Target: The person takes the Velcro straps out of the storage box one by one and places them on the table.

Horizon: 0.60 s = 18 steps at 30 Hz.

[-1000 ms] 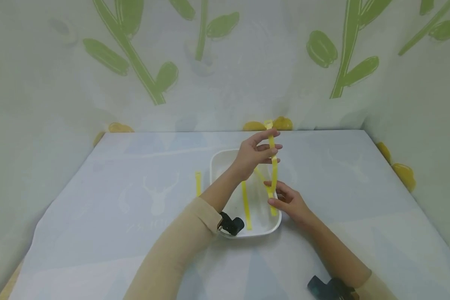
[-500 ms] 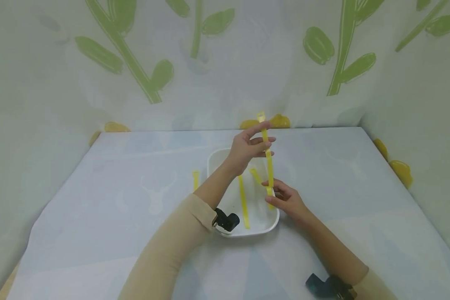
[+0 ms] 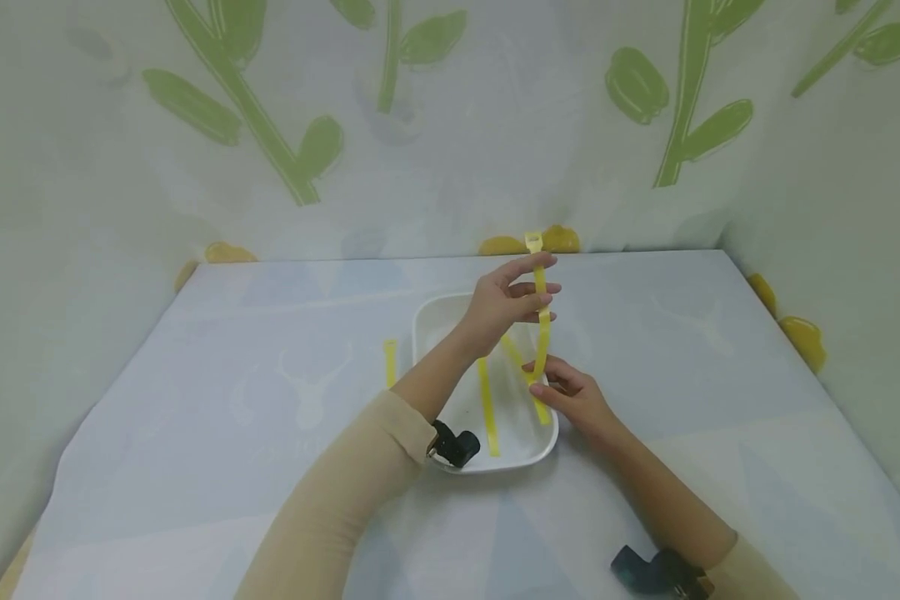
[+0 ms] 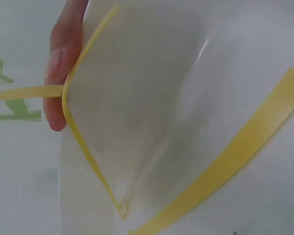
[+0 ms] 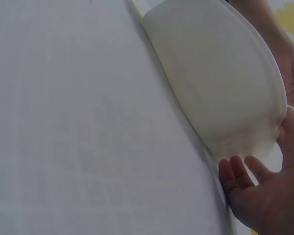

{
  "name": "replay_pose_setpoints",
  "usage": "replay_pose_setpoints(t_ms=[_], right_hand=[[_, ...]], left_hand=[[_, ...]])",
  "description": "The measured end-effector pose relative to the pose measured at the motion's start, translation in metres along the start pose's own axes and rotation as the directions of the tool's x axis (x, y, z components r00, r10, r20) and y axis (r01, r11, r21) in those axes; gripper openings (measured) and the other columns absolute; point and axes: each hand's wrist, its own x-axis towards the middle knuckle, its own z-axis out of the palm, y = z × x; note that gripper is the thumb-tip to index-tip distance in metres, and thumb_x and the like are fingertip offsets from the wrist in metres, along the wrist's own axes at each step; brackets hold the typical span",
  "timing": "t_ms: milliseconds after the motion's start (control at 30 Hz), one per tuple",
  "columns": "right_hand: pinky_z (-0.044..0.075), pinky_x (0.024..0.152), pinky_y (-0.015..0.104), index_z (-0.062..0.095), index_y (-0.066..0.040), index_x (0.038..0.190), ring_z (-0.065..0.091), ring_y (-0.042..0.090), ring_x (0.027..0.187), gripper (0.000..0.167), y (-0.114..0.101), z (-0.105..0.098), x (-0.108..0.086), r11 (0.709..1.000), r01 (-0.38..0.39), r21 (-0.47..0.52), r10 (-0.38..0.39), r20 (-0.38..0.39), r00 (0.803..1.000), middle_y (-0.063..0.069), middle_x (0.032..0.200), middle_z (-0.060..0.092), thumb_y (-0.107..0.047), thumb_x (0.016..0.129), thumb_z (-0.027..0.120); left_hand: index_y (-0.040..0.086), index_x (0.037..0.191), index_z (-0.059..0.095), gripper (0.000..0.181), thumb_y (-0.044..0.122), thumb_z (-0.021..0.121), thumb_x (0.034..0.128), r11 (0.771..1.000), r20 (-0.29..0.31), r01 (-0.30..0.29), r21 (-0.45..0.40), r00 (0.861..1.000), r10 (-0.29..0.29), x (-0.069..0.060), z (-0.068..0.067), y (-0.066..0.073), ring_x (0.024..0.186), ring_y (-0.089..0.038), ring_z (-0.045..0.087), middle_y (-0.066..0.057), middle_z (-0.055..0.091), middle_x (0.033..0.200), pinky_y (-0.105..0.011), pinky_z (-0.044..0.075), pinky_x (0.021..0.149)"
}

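Note:
Above the far right part of a white tray (image 3: 450, 303), my left hand (image 3: 495, 310) pinches a yellow strap (image 3: 543, 337) that hangs upright, its buckle-like end above the fingers. My right hand (image 3: 576, 402) is at the tray's right wall, thumb and forefinger pinching the bent strap where the hanging strap meets it. That bent yellow strap (image 4: 85, 149) touches a fingertip in the left wrist view. Another yellow strap (image 3: 489, 412) lies flat in the tray. In the right wrist view, fingers of my right hand (image 5: 269, 191) touch the tray's outer wall (image 5: 215, 73).
One more yellow strap (image 3: 390, 362) lies on the table left of the tray, partly behind my left forearm. A black camera (image 3: 456, 445) on my left wrist overhangs the tray's near edge. The patterned wall (image 3: 495, 150) stands behind the table (image 3: 195, 433).
The left hand with its strap rose slightly, then came back down and a little to the right. The hanging strap bows more now. My right hand has hardly moved.

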Motion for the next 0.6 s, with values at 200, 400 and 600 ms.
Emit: replay_pose_setpoints(t_ms=[200,400,600], right_hand=[[0.032,0.107,0.052,0.059,0.001,0.117,0.037,0.028,0.133,0.03,-0.003,0.001,-0.002,1.0,-0.002,0.028,0.003,-0.022,1.0,0.013,0.127,0.056,-0.017,0.092,0.06],[0.039,0.103,0.038,0.058,0.004,0.117,0.04,0.025,0.128,0.032,-0.004,0.004,-0.002,0.999,-0.028,0.032,0.029,-0.037,0.999,0.018,0.133,0.051,-0.017,0.092,0.06],[0.042,0.094,0.019,0.057,0.003,0.122,0.042,0.022,0.126,0.037,-0.005,0.006,-0.001,0.998,-0.061,0.027,0.062,-0.04,0.997,0.015,0.139,0.048,-0.017,0.091,0.062]], left_hand=[[0.003,0.134,0.05,0.049,-0.008,0.058,0.0878,0.996,-0.001,-0.044,-0.078,0.999,0.044,0.001,0.006,0.006,0.109,-0.03,0.062,-0.006,0.053,0.135,-0.042,0.056,0.078],[0.0,0.135,0.048,0.05,-0.012,0.057,0.0871,0.992,0.009,-0.046,-0.12,0.999,0.048,0.002,0.004,0.017,0.113,-0.034,0.059,-0.007,0.052,0.136,-0.043,0.056,0.077],[0.002,0.136,0.049,0.051,-0.01,0.059,0.0869,0.996,0.007,-0.075,-0.057,0.997,0.075,0.001,-0.011,0.035,0.112,-0.03,0.06,-0.005,0.052,0.136,-0.042,0.056,0.076]])
